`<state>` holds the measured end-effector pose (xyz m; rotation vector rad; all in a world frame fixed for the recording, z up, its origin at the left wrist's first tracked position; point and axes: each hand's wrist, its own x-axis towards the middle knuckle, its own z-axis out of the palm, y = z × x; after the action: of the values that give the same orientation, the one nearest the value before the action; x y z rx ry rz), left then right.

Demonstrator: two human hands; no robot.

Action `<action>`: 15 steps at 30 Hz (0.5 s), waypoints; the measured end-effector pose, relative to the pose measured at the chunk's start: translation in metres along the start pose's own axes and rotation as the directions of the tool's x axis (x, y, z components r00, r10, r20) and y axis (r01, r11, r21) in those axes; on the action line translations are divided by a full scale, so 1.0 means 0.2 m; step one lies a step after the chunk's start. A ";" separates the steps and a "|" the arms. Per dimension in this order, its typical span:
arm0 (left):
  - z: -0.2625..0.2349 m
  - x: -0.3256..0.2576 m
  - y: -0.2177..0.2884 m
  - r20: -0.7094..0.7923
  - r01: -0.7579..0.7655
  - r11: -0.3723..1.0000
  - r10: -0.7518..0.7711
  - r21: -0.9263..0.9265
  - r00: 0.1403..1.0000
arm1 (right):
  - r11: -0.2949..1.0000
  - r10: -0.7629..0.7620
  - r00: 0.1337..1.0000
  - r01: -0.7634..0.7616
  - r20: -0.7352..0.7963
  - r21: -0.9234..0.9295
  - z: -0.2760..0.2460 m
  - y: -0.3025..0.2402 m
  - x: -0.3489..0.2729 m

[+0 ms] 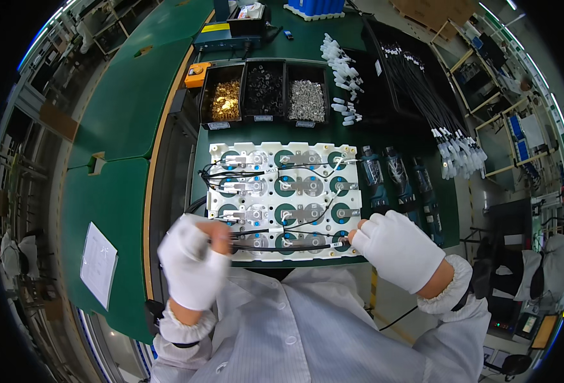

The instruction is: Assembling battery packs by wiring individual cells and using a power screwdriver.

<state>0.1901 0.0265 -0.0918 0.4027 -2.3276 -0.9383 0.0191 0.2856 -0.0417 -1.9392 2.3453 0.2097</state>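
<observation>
A white plastic tray-like frame (266,199) lies flat on the bench before me, with rows of metal tabs, round openings and blue dots. Black cables (263,248) run across its near edge, one with a white label sleeve close to its right end. My right hand (397,247), in a white glove with bare fingertips, is closed in a pinch at that labelled end, by the frame's near right corner. At the near left corner, my left hand (195,262) is gloved alike, its fingers curled and smeared by motion. Whether it holds a cable cannot be made out.
Beyond the frame stand black bins of brass-coloured parts (225,101), black parts (264,89) and silver parts (307,101). Power screwdrivers (397,172) lie to its right. Farther right is a bundle of black cables with white connectors (454,150). White connectors (342,70) sit at the back.
</observation>
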 end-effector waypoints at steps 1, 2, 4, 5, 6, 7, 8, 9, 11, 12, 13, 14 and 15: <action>0.03 0.00 0.05 0.050 -0.114 0.993 0.114 -0.004 0.992 | 1.000 -0.008 1.000 0.008 0.001 -0.004 0.01 -0.01 0.00; 0.06 -0.01 0.10 0.129 -0.141 0.985 0.153 -0.097 0.980 | 1.000 -0.016 1.000 0.016 0.002 -0.007 0.01 -0.01 0.01; 0.13 -0.02 0.18 0.259 -0.265 0.960 0.280 -0.093 0.924 | 0.999 -0.031 0.999 0.032 0.017 -0.038 0.01 -0.02 0.00; 0.17 -0.02 0.21 0.313 -0.296 0.951 0.308 -0.086 0.898 | 0.997 -0.042 0.999 0.044 0.033 -0.065 0.01 -0.02 -0.01; 0.20 -0.02 0.24 0.366 -0.326 0.942 0.331 -0.078 0.870 | 0.997 -0.047 0.998 0.049 0.033 -0.067 0.02 -0.01 -0.01; 0.24 -0.02 0.25 0.362 -0.323 0.943 0.328 -0.075 0.873 | 0.999 -0.029 1.000 0.030 0.009 -0.045 0.03 -0.01 -0.01; 0.27 -0.02 0.25 0.371 -0.339 0.937 0.347 -0.088 0.862 | 1.000 -0.011 1.000 0.010 -0.015 -0.024 0.04 -0.01 -0.01; 0.30 -0.02 0.25 0.382 -0.359 0.927 0.372 -0.108 0.846 | 1.000 -0.007 1.000 0.006 -0.012 -0.026 0.04 -0.01 -0.01; 0.30 0.00 0.24 0.433 -0.315 0.943 0.328 -0.104 0.839 | 0.996 -0.051 0.998 0.049 -0.030 -0.070 0.03 -0.01 -0.02; 0.29 0.01 0.24 0.486 -0.270 0.958 0.280 -0.091 0.828 | 0.997 -0.045 0.999 0.043 -0.028 -0.071 0.03 -0.01 -0.01; 0.29 0.01 0.23 0.487 -0.272 0.957 0.284 -0.097 0.826 | 0.998 -0.047 0.999 0.046 -0.019 -0.046 0.02 0.00 -0.01; 0.30 0.00 0.23 0.462 -0.240 0.965 0.262 -0.106 0.847 | 0.999 -0.049 0.999 0.049 -0.011 -0.020 0.02 0.00 -0.01; 0.30 0.00 0.23 0.437 -0.206 0.972 0.235 -0.113 0.868 | 0.999 -0.047 0.999 0.047 -0.010 -0.021 0.02 0.00 0.00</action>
<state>0.1503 0.0899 -0.0937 -0.1276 -2.6722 -1.0723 0.0200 0.2868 -0.0453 -2.0067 2.3104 0.2212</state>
